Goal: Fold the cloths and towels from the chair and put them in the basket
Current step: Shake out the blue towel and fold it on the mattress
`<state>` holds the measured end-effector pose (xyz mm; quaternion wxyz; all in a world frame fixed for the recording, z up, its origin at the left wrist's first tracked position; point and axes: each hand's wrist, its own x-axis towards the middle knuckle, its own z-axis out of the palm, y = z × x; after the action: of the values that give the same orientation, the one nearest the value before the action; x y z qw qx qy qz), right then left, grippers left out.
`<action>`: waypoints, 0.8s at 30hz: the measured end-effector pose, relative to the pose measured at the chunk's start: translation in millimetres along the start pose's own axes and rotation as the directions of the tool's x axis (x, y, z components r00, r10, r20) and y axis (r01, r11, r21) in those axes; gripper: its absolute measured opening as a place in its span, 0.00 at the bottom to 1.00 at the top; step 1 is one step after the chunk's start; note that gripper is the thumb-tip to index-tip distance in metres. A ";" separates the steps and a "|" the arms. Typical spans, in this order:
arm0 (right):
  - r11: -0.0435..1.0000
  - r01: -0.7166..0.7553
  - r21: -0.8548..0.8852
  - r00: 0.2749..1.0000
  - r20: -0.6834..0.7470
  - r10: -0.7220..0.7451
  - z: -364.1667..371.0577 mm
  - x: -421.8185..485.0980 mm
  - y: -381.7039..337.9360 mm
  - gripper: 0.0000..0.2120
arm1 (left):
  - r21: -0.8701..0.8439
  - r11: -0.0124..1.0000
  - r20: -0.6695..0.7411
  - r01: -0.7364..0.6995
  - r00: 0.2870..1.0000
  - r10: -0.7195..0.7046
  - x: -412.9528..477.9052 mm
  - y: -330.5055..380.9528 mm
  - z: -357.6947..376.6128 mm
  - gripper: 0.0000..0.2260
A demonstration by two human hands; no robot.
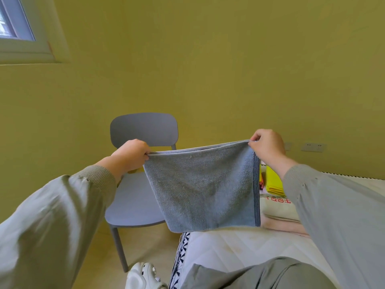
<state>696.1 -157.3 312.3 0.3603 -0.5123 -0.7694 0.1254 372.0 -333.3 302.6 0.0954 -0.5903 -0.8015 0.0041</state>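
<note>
Pinching the grey towel's (205,188) top corners, left hand (132,154) and right hand (267,146).

One wide-angle camera, worn on the person's head, looks forward and down at the grey chair (133,197). The chair stands near, just left of centre, before the yellow wall (229,69). The wearer's sleeves (52,215) enter from both lower corners, and a mattress (218,247) lies just right of the chair, nearer the camera.
</note>
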 end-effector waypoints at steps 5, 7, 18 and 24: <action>0.993 0.081 -0.085 0.993 0.096 -0.073 -1.2 -2.9 3.9 0.07 | 0.021 0.996 -0.077 0.091 0.993 -0.089 -2.4 0.0 -4.4 0.06; 0.992 0.090 -0.087 0.988 0.129 -0.079 -0.5 -3.6 5.2 0.09 | -0.017 0.987 -0.129 0.157 0.979 -0.158 -1.6 0.9 -4.0 0.05; 0.994 0.082 -0.076 0.954 0.295 -0.057 5.8 -7.0 14.4 0.11 | -0.123 0.938 -0.189 0.325 0.920 -0.343 1.5 7.4 -6.3 0.07; 0.992 0.103 -0.076 0.954 0.290 -0.077 2.6 -5.8 11.3 0.08 | -0.173 0.940 -0.226 0.295 0.917 -0.329 0.4 1.2 -3.1 0.08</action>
<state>703.5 -156.9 301.6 0.2268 -0.4689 -0.8409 0.1467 373.6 -332.9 305.6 0.1556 -0.4555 -0.8652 -0.1404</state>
